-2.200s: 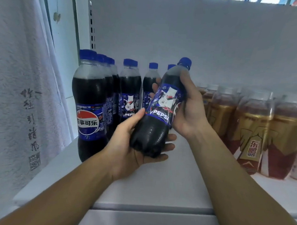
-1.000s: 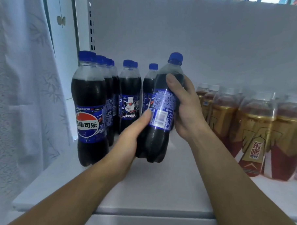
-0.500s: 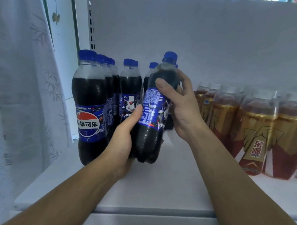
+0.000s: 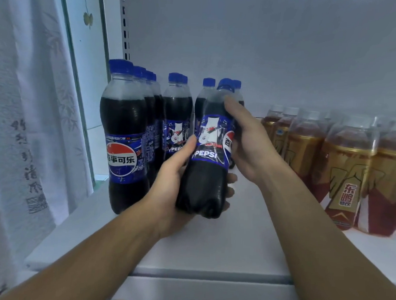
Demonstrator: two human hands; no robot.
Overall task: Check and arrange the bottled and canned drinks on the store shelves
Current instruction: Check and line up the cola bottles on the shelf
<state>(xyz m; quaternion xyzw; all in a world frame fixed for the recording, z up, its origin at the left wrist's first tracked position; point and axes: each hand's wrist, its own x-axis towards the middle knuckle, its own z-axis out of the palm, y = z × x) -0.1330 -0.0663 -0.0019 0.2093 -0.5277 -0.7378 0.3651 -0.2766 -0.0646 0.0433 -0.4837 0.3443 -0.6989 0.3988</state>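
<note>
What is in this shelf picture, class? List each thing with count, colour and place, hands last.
standing cola bottles: at least eight, dark with blue caps, rows at shelf's left
held cola bottle: one, dark, blue label, tilted before the rows
amber drink bottles: several, count unclear, gold and red labels, shelf's right
shelf: one, white, under the bottles
curtain: one, white patterned, far left
left hand: one, grips the held bottle's lower half
right hand: one, grips its upper part
</note>
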